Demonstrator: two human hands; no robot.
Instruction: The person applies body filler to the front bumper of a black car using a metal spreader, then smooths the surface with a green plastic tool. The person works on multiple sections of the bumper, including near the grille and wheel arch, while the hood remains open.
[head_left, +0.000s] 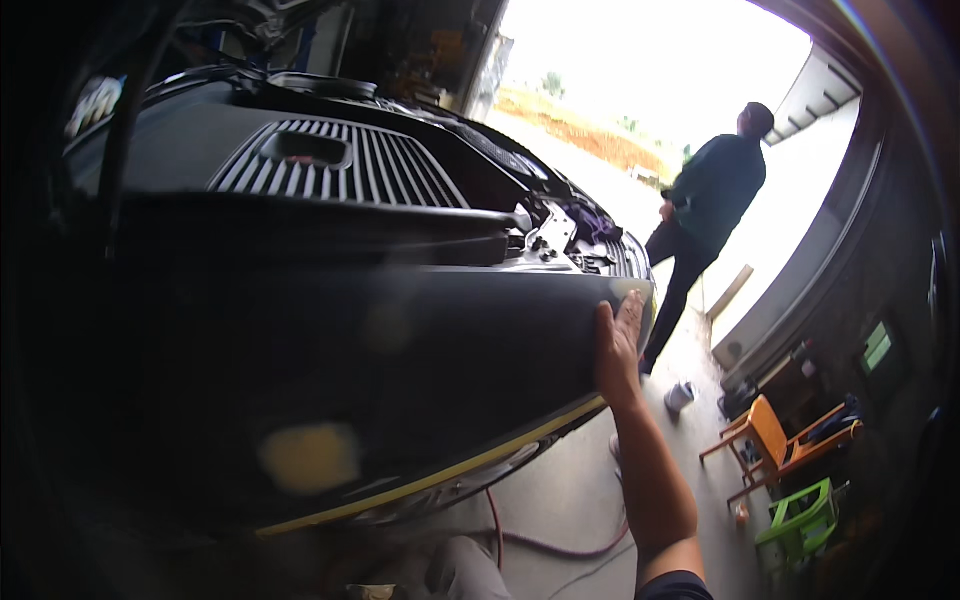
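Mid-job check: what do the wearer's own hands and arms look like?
Only the right hand shows, ungloved. The right forearm is bare, with no watch visible, up to a dark, navy-looking sleeve at the picture's lower edge. The left hand is out of view.

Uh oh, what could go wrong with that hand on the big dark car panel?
The right hand is near exposed metal parts beside the dark panel, so it might get scraped. A red hose curves over the floor; somebody could trip. A grey bucket by the other person could get kicked over.
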